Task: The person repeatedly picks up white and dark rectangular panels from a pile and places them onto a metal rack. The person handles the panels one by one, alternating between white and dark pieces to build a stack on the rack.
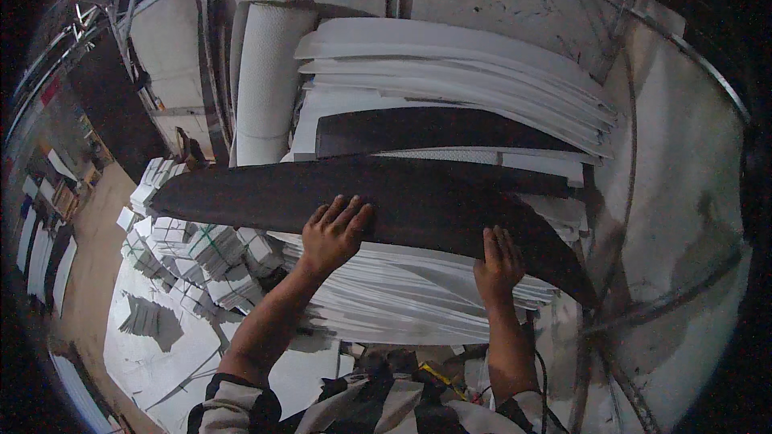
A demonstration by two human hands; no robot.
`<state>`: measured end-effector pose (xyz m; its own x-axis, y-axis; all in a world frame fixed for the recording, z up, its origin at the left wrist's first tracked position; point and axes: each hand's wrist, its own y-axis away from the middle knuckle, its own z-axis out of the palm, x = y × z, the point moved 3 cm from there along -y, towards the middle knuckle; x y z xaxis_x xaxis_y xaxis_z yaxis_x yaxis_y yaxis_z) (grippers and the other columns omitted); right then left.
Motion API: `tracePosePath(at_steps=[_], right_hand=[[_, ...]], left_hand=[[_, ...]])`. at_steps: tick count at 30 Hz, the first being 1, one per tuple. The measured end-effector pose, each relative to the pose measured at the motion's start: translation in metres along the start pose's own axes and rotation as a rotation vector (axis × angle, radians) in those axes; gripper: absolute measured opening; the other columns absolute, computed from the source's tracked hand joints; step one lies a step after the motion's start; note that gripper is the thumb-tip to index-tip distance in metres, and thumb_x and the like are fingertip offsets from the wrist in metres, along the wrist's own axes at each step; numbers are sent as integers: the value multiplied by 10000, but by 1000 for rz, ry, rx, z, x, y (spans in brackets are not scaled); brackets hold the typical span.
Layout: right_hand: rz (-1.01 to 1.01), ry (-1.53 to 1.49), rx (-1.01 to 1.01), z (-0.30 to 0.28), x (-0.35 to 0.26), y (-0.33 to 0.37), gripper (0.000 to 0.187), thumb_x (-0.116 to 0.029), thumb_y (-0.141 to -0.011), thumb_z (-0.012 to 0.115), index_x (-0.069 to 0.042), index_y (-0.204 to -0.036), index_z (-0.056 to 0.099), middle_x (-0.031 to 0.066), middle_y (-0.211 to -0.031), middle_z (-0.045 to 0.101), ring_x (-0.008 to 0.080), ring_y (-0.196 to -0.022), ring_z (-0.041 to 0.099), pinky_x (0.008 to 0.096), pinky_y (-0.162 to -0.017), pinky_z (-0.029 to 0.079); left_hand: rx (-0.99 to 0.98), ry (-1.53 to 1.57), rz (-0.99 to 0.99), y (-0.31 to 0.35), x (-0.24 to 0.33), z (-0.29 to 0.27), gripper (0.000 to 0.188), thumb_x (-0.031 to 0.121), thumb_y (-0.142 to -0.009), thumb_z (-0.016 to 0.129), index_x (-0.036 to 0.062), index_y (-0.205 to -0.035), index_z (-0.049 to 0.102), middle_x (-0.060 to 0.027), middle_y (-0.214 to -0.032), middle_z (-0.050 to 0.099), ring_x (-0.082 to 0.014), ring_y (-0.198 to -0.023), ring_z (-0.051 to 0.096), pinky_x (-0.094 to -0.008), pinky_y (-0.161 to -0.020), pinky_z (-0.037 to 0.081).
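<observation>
A long dark sheet (418, 201) with curved, tapering ends lies across the view in front of me, over stacked white sheets. On its near edge, left of the middle, my left hand (334, 237) has its fingers over the top face. Farther right along the same edge is my right hand (498, 264), its fingers close together on top. Both thumbs are hidden, seemingly under the edge. Behind it, a second dark sheet (434, 128) rests on the white pile. Below the near edge, a stack of thin white sheets (386, 293) shows its layered edges.
Tied bundles of small white pieces (213, 249) are heaped at the left. A white textured roll (273, 80) stands upright behind, beside more curved white sheets (458, 56). Bare walls close in the back and right; a dark pipe (675, 293) runs along the right.
</observation>
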<state>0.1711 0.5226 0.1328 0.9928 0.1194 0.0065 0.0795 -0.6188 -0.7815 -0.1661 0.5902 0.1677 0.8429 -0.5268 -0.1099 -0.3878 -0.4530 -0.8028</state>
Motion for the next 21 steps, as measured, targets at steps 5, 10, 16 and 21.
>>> tracePosePath(at_steps=[5, 10, 16, 21], right_hand=[[22, -13, 54, 5, 15, -14, 614, -37, -662, 711, -131, -1269, 718, 117, -1291, 711, 334, -1194, 667, 499, -1013, 490], [57, 43, 99, 19, 31, -30, 619, -50, -657, 725, -169, -1264, 727, 78, -1294, 717, 312, -1215, 656, 505, -1031, 468], [40, -39, 149, 25, 33, -55, 599, -116, -664, 746, -191, -1258, 730, 49, -1303, 715, 301, -1228, 646, 512, -1037, 459], [6, 1, 166, 42, 23, -63, 642, -136, -637, 745, -189, -1276, 722, 51, -1324, 704, 300, -1221, 645, 510, -1039, 460]], left_hand=[[61, -44, -16, -13, 15, 4, 255, 211, -905, 697, 210, -1156, 737, -44, -1175, 764, -292, -1080, 736, -462, -884, 577], [88, -74, -28, -24, 26, 13, 263, 221, -913, 696, 206, -1171, 743, -48, -1180, 763, -291, -1080, 734, -451, -873, 577], [81, -63, -46, -31, 17, 18, 319, 202, -908, 685, 205, -1224, 728, -53, -1193, 758, -300, -1086, 732, -447, -865, 578], [95, -42, -48, -29, -3, 27, 345, 192, -895, 685, 206, -1238, 719, -57, -1198, 757, -304, -1085, 733, -453, -862, 578]])
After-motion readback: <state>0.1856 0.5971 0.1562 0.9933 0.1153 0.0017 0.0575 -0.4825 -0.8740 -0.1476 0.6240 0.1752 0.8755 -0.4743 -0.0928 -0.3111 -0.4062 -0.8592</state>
